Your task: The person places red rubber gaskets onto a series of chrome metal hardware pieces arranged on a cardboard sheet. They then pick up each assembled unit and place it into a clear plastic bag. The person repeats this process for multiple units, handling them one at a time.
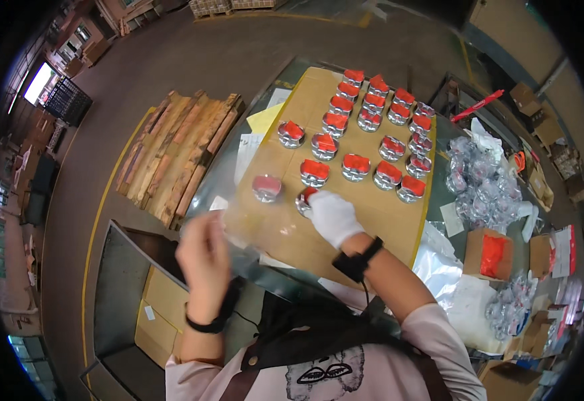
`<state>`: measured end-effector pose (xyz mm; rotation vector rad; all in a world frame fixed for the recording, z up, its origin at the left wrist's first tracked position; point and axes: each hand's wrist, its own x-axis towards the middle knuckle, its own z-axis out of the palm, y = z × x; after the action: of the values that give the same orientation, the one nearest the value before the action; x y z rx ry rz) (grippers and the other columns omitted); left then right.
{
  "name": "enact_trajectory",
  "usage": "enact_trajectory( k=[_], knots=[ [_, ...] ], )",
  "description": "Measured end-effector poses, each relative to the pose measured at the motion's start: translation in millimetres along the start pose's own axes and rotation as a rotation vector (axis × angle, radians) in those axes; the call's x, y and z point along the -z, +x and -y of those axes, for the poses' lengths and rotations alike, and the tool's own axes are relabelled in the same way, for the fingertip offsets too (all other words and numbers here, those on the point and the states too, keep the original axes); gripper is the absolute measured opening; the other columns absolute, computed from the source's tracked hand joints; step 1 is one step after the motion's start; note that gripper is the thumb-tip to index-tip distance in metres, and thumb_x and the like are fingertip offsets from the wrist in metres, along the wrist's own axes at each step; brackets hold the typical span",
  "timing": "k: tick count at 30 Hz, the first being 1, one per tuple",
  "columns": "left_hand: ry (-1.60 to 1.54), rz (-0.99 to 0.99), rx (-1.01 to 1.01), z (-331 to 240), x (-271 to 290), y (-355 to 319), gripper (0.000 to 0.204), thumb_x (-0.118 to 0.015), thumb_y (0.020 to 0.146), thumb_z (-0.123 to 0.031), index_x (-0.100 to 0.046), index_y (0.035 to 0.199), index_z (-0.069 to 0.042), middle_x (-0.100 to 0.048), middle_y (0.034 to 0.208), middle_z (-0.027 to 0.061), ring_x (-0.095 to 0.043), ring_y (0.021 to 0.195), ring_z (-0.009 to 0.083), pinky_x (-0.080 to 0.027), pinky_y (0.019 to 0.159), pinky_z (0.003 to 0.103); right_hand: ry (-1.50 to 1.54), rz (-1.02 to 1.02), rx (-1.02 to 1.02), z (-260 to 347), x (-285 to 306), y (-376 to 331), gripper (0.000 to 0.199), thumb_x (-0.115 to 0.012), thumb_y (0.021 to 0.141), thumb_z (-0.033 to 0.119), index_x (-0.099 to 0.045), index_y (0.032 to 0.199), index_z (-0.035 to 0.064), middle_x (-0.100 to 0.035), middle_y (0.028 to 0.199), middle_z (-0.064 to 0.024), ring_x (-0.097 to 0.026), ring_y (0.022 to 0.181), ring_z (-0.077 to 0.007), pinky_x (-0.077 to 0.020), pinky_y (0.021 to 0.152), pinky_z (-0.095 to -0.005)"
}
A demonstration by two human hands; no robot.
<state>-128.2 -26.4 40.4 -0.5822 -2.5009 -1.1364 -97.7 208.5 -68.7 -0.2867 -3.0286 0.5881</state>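
Observation:
Rows of round, silver, piston-like metal parts [356, 168], most topped with a red piece, stand on a brown cardboard sheet [365, 250] over the worktable. At the near end of these rows, my right hand [332, 218], in a white glove, has its fingers closed around one such metal part [303, 202], largely covered by the glove. Bare and blurred by motion, my left hand [203, 252] is raised at the cardboard's left near side with its fingers curled. A smeared, see-through plastic bag [260, 224] extends from its fingertips, partly in front of another metal part [266, 188].
On the right lie a heap of plastic-wrapped parts [482, 180], a smaller heap [509, 306] and an open carton [487, 255] containing something red. A wooden pallet [178, 157] rests on the floor at left. Nearer me stands a grey metal bin [119, 294] with cardboard inside.

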Motion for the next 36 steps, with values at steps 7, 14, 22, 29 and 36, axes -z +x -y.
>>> enact_trajectory(
  k=[7,14,22,29,36],
  knots=[
    [-0.388,0.743,-0.213,4.4,-174.7,-80.7,0.025,-0.064,0.077,-0.006,-0.062,0.101,-0.005,-0.063,0.091,0.0188,-0.061,0.078,0.0401,-0.05,0.065,0.045,0.161,-0.318,-0.126,1.2,75.3,-99.6,0.032,-0.067,0.084,0.027,-0.056,0.102,0.0029,-0.06,0.098,-0.0177,-0.063,0.082,-0.0384,-0.0516,0.067,-0.047],
    [-1.215,0.659,0.939,3.2,-215.3,-107.5,0.014,-0.057,0.096,-0.014,-0.065,0.1,-0.003,-0.065,0.082,-0.0015,-0.055,0.07,0.0076,-0.047,0.062,0.027,0.07,-0.108,-0.193,-27.1,-1.9,-143.7,0.034,-0.065,0.084,0.024,-0.054,0.107,0.0022,-0.059,0.102,-0.0168,-0.064,0.081,-0.0369,-0.0536,0.063,-0.0443],
    [-0.499,0.641,-0.258,-50.0,-137.5,-88.8,0.015,-0.06,0.091,-0.011,-0.067,0.1,-0.002,-0.067,0.083,0.0185,-0.066,0.07,0.032,-0.052,0.059,0.037,0.292,-0.261,-0.038,-43.5,-55.2,-100.9,0.021,-0.054,0.089,0.019,-0.061,0.099,0.0031,-0.066,0.091,-0.0189,-0.064,0.083,-0.039,-0.0528,0.07,-0.0445],
    [-1.01,0.567,0.406,-23.3,-135.6,-69.9,0.022,-0.052,0.1,-0.025,-0.062,0.104,-0.006,-0.06,0.069,0.0028,-0.058,0.058,0.0124,-0.047,0.053,0.027,0.701,-0.222,-0.061,-6.6,32.6,-113.4,0.041,-0.065,0.084,0.034,-0.062,0.103,-0.0023,-0.063,0.098,-0.0249,-0.06,0.096,-0.0388,-0.047,0.083,-0.0445],
    [-0.391,0.538,-0.295,-13.6,-138.9,-49.8,0.02,-0.06,0.094,-0.024,-0.068,0.095,-0.006,-0.054,0.083,0.011,-0.056,0.066,0.024,-0.048,0.06,0.037,0.976,-0.094,-0.623,-26.9,13.7,-103.9,0.043,-0.072,0.079,0.018,-0.056,0.115,0.0018,-0.064,0.098,-0.016,-0.064,0.089,-0.0275,-0.051,0.078,-0.0357]
  ],
)
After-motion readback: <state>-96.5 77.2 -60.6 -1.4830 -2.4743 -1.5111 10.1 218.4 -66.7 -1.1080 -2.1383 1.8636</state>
